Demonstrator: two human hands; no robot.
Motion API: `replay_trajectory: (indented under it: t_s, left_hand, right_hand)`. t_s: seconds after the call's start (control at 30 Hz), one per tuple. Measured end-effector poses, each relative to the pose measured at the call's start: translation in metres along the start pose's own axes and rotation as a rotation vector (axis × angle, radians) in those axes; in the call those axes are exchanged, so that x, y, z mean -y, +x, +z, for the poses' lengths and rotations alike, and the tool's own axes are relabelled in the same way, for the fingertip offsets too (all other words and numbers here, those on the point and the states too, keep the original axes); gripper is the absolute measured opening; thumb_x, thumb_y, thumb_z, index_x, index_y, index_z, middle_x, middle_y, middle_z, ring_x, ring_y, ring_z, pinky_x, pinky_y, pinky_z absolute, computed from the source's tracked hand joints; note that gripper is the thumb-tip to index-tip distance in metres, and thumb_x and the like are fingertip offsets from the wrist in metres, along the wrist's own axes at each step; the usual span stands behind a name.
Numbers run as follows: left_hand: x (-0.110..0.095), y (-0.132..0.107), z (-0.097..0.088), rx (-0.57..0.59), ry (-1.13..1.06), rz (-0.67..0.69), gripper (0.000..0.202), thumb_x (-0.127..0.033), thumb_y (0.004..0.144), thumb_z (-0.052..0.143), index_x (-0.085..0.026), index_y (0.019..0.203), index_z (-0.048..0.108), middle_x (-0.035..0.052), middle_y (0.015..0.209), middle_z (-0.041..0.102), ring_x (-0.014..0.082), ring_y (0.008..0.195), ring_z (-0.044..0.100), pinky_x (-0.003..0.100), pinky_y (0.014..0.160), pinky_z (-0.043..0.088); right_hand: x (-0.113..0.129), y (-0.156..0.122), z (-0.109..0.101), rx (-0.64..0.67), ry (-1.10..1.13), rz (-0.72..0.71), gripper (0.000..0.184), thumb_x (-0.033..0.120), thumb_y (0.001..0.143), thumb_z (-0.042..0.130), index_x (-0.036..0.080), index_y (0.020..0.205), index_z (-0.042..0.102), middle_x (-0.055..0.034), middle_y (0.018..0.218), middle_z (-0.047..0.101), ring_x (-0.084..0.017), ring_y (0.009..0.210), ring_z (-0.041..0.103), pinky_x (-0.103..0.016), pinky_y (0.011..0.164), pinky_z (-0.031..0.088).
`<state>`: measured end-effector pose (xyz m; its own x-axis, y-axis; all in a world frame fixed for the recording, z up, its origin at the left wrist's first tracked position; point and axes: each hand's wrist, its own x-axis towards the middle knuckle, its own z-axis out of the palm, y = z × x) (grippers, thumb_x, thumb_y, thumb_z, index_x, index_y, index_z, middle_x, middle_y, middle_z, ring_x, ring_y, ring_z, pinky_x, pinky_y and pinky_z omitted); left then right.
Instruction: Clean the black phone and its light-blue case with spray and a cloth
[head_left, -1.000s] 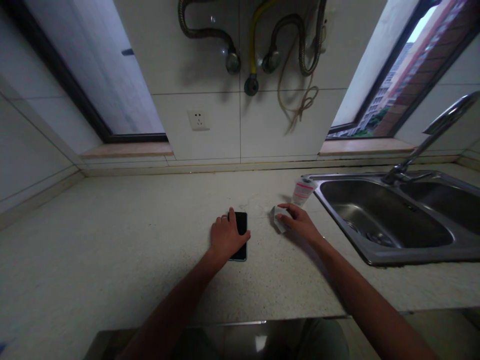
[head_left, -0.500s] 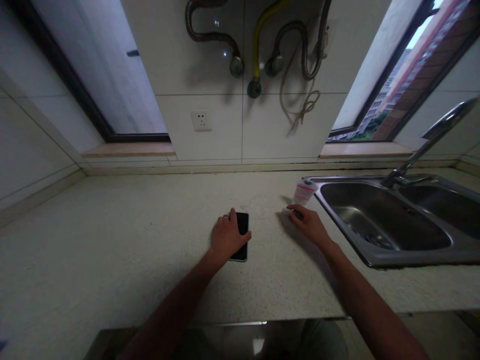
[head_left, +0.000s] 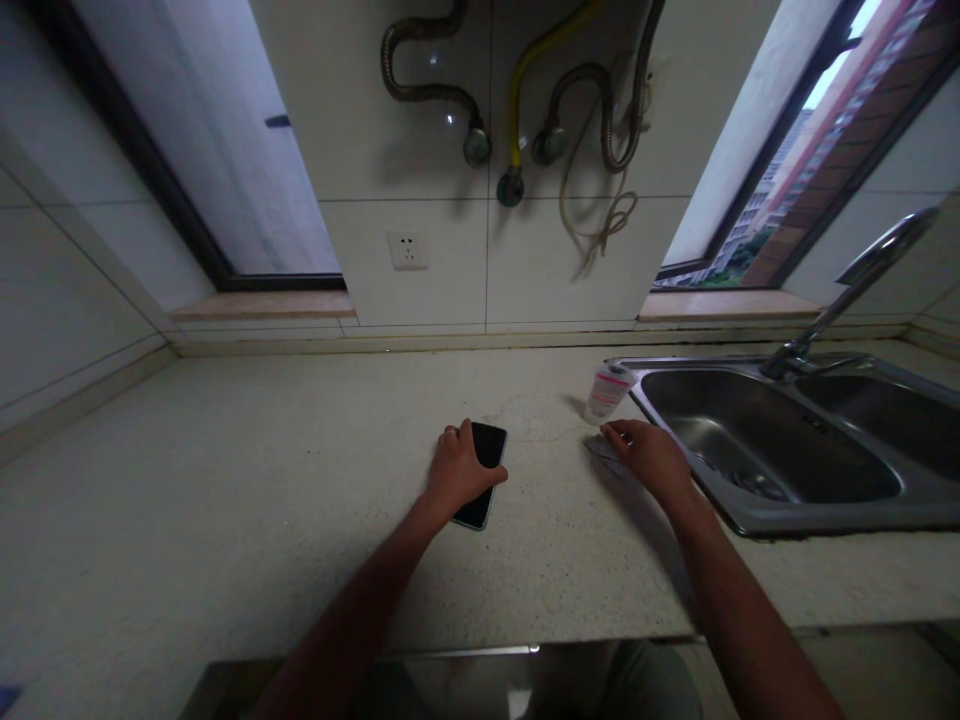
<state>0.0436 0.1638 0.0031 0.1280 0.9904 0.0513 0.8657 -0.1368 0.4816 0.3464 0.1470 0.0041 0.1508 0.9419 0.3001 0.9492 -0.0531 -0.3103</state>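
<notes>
A black phone (head_left: pixel 487 462) lies flat on the pale countertop (head_left: pixel 262 470). My left hand (head_left: pixel 456 468) rests on its left side, fingers curled over the edge and thumb across the screen, holding it down. My right hand (head_left: pixel 649 457) lies palm down to the right of the phone, fingers pressed on a small pale cloth or wipe (head_left: pixel 602 449) that shows only at its left edge. A small white bottle with a pink label (head_left: pixel 606 391) stands just beyond my right hand, beside the sink.
A steel double sink (head_left: pixel 757 440) with a tall tap (head_left: pixel 847 290) fills the right side. Flexible hoses (head_left: pixel 517 120) and a socket (head_left: pixel 407 250) hang on the tiled wall behind. Windows stand at both sides. The counter's front edge runs below my arms.
My right hand slid right toward the sink, flattening the pale wipe beneath it. The phone under my left hand has turned slightly clockwise. The camera tilted a little.
</notes>
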Motion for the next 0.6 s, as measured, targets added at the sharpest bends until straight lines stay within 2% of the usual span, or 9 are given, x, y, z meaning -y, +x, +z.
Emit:
replay_trajectory:
  t_s: [0.13,0.2,0.23,0.3,0.37,0.43,0.5,0.6]
  left_hand:
    - [-0.003,-0.001,-0.003,-0.012,-0.174,0.023,0.099,-0.035,0.062,0.075,-0.014,0.147,0.029,0.021,0.142,0.036,0.0327,0.126,0.048,0.043,0.106,0.04]
    - [-0.004,0.0,-0.005,-0.033,-0.294,-0.016,0.104,-0.033,0.058,0.08,-0.016,0.147,0.03,0.0203,0.144,0.034,0.0317,0.126,0.049,0.042,0.105,0.042]
    - [-0.004,0.001,-0.005,-0.031,-0.38,-0.046,0.104,-0.033,0.055,0.082,-0.016,0.145,0.033,0.0197,0.143,0.038,0.0314,0.124,0.051,0.042,0.103,0.044]
    - [-0.004,0.003,-0.007,0.04,-0.635,-0.097,0.093,-0.034,0.052,0.087,-0.016,0.133,0.046,0.0168,0.129,0.053,0.0294,0.114,0.058,0.041,0.095,0.049]
    - [-0.004,0.005,-0.009,0.177,-0.937,-0.126,0.073,-0.034,0.052,0.089,-0.016,0.114,0.056,0.0105,0.105,0.065,0.024,0.093,0.065,0.037,0.081,0.053]
    - [-0.003,0.007,-0.008,0.291,-1.176,-0.176,0.057,-0.032,0.051,0.09,-0.016,0.097,0.061,0.0046,0.084,0.067,0.0181,0.072,0.064,0.033,0.069,0.053]
    - [-0.002,0.009,-0.007,0.348,-1.342,-0.278,0.046,-0.027,0.051,0.09,-0.016,0.085,0.061,0.0006,0.069,0.064,0.0142,0.058,0.059,0.031,0.062,0.052]
    - [0.001,0.011,-0.005,0.419,-1.598,-0.458,0.036,-0.026,0.058,0.086,-0.016,0.08,0.06,0.0005,0.065,0.063,0.0157,0.055,0.06,0.035,0.064,0.055]
  right_hand:
    - [0.015,-0.002,0.008,0.032,0.272,-0.182,0.034,0.043,0.092,0.051,0.023,0.095,0.078,-0.0098,0.099,0.078,-0.027,0.092,0.072,-0.036,0.081,0.052]
    - [0.028,-0.005,0.012,0.085,0.397,-0.259,0.034,0.044,0.092,0.051,0.023,0.092,0.077,-0.0091,0.096,0.078,-0.026,0.089,0.071,-0.037,0.08,0.052]
    - [0.035,-0.008,0.014,0.122,0.453,-0.294,0.034,0.044,0.092,0.051,0.022,0.092,0.077,-0.0089,0.093,0.077,-0.026,0.085,0.071,-0.037,0.078,0.052]
    - [0.049,-0.014,0.018,0.208,0.56,-0.338,0.034,0.045,0.093,0.052,0.022,0.09,0.077,-0.0085,0.09,0.077,-0.024,0.081,0.069,-0.035,0.073,0.052]
    - [0.062,-0.02,0.023,0.276,0.661,-0.344,0.032,0.046,0.092,0.055,0.023,0.089,0.077,-0.0078,0.088,0.076,-0.023,0.08,0.068,-0.035,0.073,0.052]
    - [0.073,-0.025,0.028,0.331,0.748,-0.332,0.032,0.046,0.092,0.055,0.023,0.089,0.077,-0.0071,0.087,0.076,-0.022,0.078,0.068,-0.034,0.072,0.051]
    - [0.081,-0.03,0.031,0.386,0.797,-0.352,0.032,0.045,0.092,0.055,0.022,0.09,0.077,-0.0064,0.087,0.076,-0.021,0.078,0.067,-0.033,0.073,0.051]
    - [0.086,-0.032,0.034,0.432,0.796,-0.412,0.033,0.044,0.093,0.053,0.021,0.091,0.076,-0.0053,0.085,0.074,-0.019,0.077,0.065,-0.031,0.072,0.049]
